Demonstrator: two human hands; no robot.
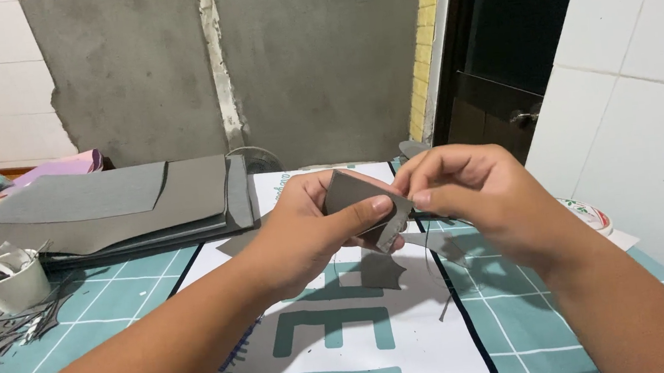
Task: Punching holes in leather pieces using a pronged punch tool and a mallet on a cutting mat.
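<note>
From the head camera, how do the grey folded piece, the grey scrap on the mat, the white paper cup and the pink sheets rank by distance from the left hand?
1. Grey folded piece, held in the left hand.
2. Grey scrap, just below on the mat.
3. White paper cup, far left.
4. Pink sheets, back left, farthest.

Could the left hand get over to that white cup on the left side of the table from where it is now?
Probably yes. The left hand is pinching a grey sheet piece together with the right hand, so it is occupied, but only low grey scraps lie near the white cup.
</note>
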